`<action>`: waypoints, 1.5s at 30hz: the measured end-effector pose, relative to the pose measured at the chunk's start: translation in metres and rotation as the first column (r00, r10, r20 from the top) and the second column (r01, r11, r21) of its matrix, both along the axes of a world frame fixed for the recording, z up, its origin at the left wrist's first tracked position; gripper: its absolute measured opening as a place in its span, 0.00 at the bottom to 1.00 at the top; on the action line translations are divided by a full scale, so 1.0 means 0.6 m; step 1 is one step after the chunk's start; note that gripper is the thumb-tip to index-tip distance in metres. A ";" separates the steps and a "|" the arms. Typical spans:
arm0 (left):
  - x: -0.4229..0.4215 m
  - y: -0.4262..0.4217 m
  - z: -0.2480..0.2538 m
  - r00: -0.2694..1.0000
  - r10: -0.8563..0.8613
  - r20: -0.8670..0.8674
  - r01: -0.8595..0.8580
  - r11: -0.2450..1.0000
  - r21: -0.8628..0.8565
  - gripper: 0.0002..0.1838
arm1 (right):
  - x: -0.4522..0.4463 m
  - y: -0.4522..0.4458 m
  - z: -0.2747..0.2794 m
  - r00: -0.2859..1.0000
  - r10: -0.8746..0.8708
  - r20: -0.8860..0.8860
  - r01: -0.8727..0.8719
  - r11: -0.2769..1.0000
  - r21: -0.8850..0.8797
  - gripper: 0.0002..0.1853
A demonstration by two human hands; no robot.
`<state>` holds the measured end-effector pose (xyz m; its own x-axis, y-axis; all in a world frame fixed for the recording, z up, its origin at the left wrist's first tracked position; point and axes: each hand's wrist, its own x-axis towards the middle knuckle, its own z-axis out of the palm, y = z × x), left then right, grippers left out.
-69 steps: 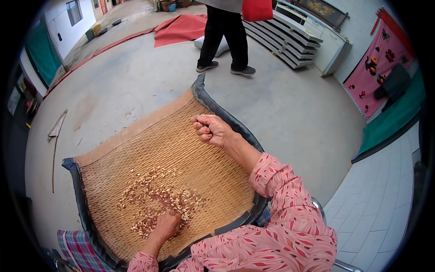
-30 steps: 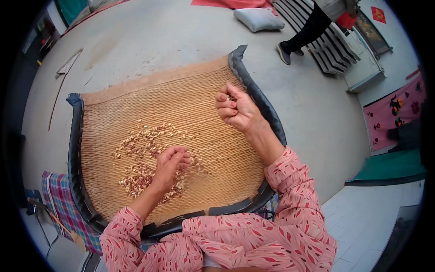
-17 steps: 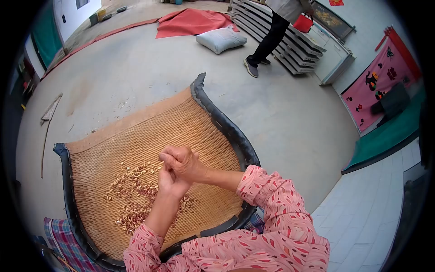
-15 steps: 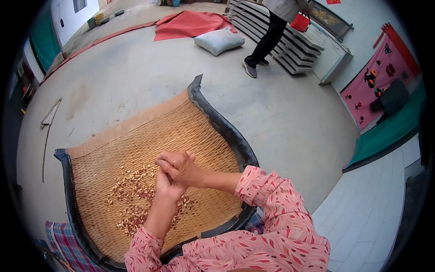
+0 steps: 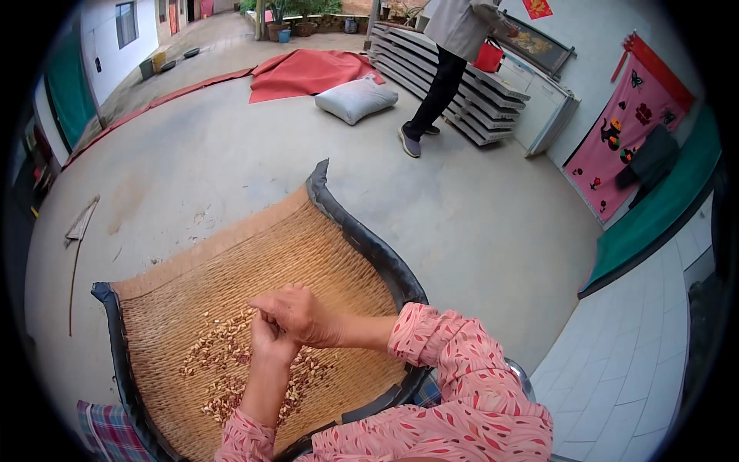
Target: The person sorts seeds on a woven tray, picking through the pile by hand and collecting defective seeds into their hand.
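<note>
A wide woven winnowing basket (image 5: 308, 246) with a black-wrapped rim lies in front of me. Peanut kernels (image 5: 219, 350), some pale and some red-skinned, are spread over its lower middle. Above them my two hands are pressed together. My right hand (image 5: 299, 314) is closed over the top of my left hand (image 5: 269, 339), fingers curled. The left one sits beneath, its palm turned up against the other and its fingers mostly covered. Whatever lies between the palms is hidden.
A person (image 5: 443, 77) stands near stacked grey slabs (image 5: 485, 115) at the back. A stuffed sack (image 5: 356, 100) and red sheet (image 5: 300, 73) lie on the concrete floor. At left is a stick (image 5: 75, 285); plaid cloth (image 5: 115, 431) hangs by the basket's lower left.
The view has tilted up a little, so the basket sits lower in it. My hands stay pressed together, with the right one's fingers shifted slightly over the left.
</note>
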<state>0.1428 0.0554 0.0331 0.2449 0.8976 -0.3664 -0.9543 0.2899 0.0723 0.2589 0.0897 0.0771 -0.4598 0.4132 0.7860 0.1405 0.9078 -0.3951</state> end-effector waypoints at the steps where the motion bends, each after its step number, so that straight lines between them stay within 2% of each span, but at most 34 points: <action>1: 0.000 -0.002 0.001 1.000 0.004 0.004 -0.004 1.000 0.019 0.14 | -0.002 0.000 0.000 1.000 -0.023 -0.009 0.023 0.999 0.027 0.20; 4: -0.006 -0.002 0.001 0.998 -0.003 -0.057 0.007 0.997 0.071 0.13 | -0.005 0.000 0.003 0.998 -0.055 -0.037 0.059 0.993 0.104 0.23; 7: -0.006 0.003 0.005 0.984 0.083 0.157 -0.075 0.996 -0.057 0.13 | -0.007 -0.001 0.008 0.998 -0.026 -0.054 0.035 0.987 0.158 0.24; 13: -0.005 0.013 0.024 0.994 0.106 -0.015 -0.107 0.992 -0.067 0.20 | -0.011 0.005 -0.010 0.999 0.018 -0.038 -0.015 0.996 0.087 0.23; 15: -0.007 0.008 0.020 0.994 0.097 -0.058 -0.101 0.992 -0.071 0.18 | -0.007 0.001 0.000 1.000 0.007 0.002 -0.008 0.999 0.054 0.22; 19: -0.003 0.006 0.003 0.989 0.058 -0.139 -0.068 0.995 -0.069 0.15 | -0.003 0.005 0.004 1.000 0.005 0.017 -0.006 0.994 0.107 0.19; 22: -0.012 0.012 -0.035 0.997 0.017 -0.080 -0.012 0.998 0.059 0.18 | -0.004 0.010 0.005 1.000 0.004 0.022 -0.007 0.987 0.162 0.17; 25: -0.013 0.014 -0.045 0.939 -0.080 0.334 0.080 0.997 0.014 0.17 | -0.003 0.015 0.000 0.999 -0.008 0.037 0.002 0.988 0.152 0.14; 27: -0.013 0.013 -0.043 0.959 -0.072 0.273 0.084 0.996 -0.032 0.16 | -0.001 0.016 -0.008 0.998 0.007 0.058 -0.014 0.994 0.112 0.12; 29: -0.010 0.008 -0.033 0.997 -0.050 0.067 0.056 0.995 -0.087 0.15 | -0.004 0.012 -0.009 0.998 0.018 0.057 -0.024 0.995 0.100 0.11; 32: -0.009 0.002 -0.022 0.995 -0.057 -0.085 0.046 0.992 -0.118 0.14 | -0.004 0.013 -0.010 0.997 0.021 0.075 -0.029 0.994 0.104 0.11; 35: -0.007 0.001 -0.017 0.990 -0.067 -0.122 0.049 0.988 -0.144 0.13 | -0.004 0.014 -0.008 0.998 0.016 0.065 -0.024 0.993 0.115 0.11; 38: -0.008 0.004 -0.015 0.993 -0.079 -0.087 0.058 0.974 -0.221 0.13 | -0.002 0.017 -0.009 0.996 0.046 0.076 -0.054 0.993 0.108 0.11; 41: -0.014 0.004 -0.025 0.993 -0.116 -0.007 0.112 0.973 -0.202 0.12 | 0.007 0.020 -0.016 0.981 0.080 0.176 -0.087 0.996 0.035 0.16; 43: -0.005 -0.004 -0.021 0.981 -0.109 -0.163 0.071 0.973 -0.219 0.15 | 0.006 0.022 -0.019 0.979 0.096 0.178 -0.099 0.995 0.008 0.15; 45: -0.006 -0.005 -0.023 0.978 -0.131 -0.163 0.096 0.974 -0.205 0.16 | 0.006 0.024 -0.020 0.978 0.104 0.178 -0.105 0.994 -0.008 0.15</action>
<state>0.1395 0.0525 0.0196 0.2578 0.7745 -0.5776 -0.8918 0.4209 0.1663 0.2624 0.1039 0.0650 -0.6331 0.3543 0.6882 0.1129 0.9218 -0.3708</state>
